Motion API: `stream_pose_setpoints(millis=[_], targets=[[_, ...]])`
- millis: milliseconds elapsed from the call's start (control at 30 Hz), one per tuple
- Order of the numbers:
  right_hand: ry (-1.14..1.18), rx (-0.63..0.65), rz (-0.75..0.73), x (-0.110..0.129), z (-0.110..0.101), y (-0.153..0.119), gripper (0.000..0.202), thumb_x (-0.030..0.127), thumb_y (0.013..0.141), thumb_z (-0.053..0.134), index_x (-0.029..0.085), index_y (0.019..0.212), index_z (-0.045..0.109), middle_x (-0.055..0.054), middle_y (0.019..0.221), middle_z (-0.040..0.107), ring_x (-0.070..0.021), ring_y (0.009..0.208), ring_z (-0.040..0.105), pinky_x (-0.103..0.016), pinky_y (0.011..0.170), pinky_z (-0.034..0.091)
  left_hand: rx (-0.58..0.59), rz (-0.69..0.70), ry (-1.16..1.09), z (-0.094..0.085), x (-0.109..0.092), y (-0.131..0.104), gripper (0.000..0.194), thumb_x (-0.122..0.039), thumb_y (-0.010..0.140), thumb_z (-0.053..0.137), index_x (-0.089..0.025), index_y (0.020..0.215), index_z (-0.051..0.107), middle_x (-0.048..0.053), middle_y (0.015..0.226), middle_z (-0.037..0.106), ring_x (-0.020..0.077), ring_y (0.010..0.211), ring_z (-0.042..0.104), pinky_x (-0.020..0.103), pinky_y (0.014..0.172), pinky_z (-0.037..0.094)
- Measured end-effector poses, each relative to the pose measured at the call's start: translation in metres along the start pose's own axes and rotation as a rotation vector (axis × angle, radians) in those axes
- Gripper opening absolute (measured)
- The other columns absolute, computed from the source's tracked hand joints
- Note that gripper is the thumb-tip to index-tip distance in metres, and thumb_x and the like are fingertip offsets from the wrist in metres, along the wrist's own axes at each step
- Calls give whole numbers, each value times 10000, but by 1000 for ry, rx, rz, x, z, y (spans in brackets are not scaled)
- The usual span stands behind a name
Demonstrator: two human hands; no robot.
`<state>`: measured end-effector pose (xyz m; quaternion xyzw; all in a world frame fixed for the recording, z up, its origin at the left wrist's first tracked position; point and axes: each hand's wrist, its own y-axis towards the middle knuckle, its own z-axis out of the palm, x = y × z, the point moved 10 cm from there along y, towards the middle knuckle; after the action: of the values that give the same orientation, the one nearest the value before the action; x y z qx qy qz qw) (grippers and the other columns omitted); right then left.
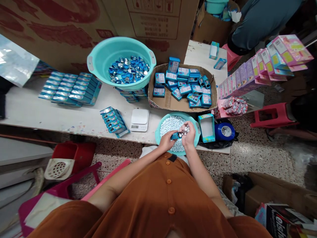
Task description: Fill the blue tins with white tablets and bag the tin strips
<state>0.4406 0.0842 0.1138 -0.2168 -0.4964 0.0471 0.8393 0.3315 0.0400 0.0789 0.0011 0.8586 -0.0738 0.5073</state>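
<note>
My left hand is closed around a small blue tin, held tilted over a turquoise bowl of white candies. Cupped beside the tin's opening, my right hand holds several white candies in its curled fingers. Behind the bowl, a cut-down cardboard box holds many blue tins, some upright and some lying over. To its left, a large turquoise basin contains blue and silver caps.
A white digital scale stands left of the bowl, near a stack of blue packs. An open display box and a blue tape roll lie right. Pink and purple boxes rise at the right; a large carton stands behind.
</note>
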Motion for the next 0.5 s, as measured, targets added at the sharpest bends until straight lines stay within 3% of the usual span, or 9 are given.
stream_pose_setpoints(millis=[167,500], targets=[[-82,-21,-90,5,-1,-3,400,471,820,476,196,530,495,12,533,534,-131,585,572,-288,656,477,5,-45,-16,2,3,1,484,-135,701,641,-241,1170,592,26,1177,646,215,1073,607,342,941,480],[-91,-75,-101,11,-7,-5,450,469,854,445,199,500,508,18,485,514,-112,513,534,-262,577,434,-1,15,-63,3,-4,2,484,-129,711,626,-245,1178,581,30,1190,639,213,1099,595,361,961,467]])
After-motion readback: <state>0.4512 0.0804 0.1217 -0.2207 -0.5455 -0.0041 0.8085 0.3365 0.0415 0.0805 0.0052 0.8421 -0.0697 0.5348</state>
